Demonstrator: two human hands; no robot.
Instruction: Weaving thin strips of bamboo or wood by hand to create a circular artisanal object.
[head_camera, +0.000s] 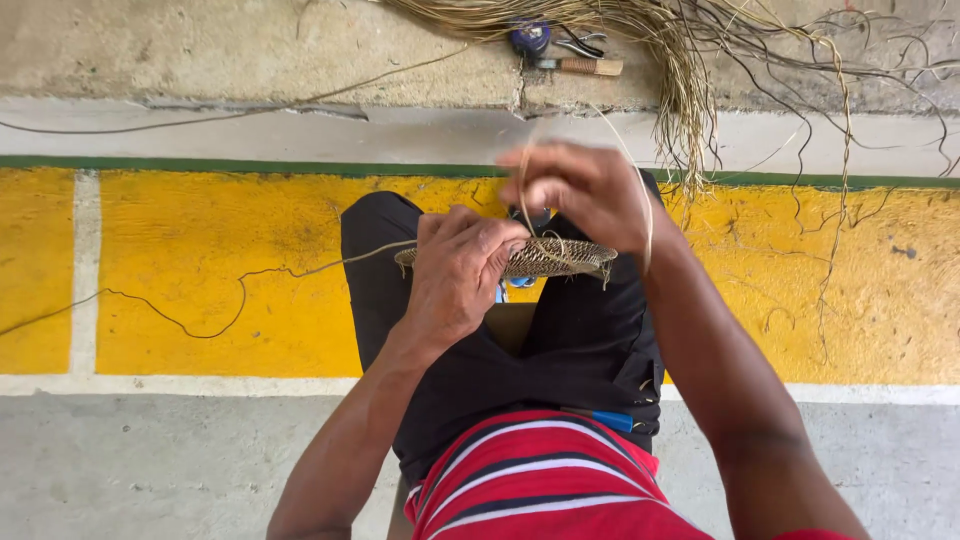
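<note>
A small flat woven disc of tan fibre (555, 258) rests over my knees, seen edge-on. My left hand (455, 270) grips its left part, fingers folded over the weave. My right hand (580, 190), slightly blurred, is just above the disc's right side and pinches a thin tan strand (524, 200) that loops down into the weave. A long loose strand (240, 290) trails from the disc's left edge across the yellow floor.
A bundle of dry fibre strands (690, 70) lies on the concrete ledge ahead, spilling down to the right. Beside it are pliers and a wooden-handled tool (575, 62). Below me is a yellow-painted floor band (200, 260) with white lines.
</note>
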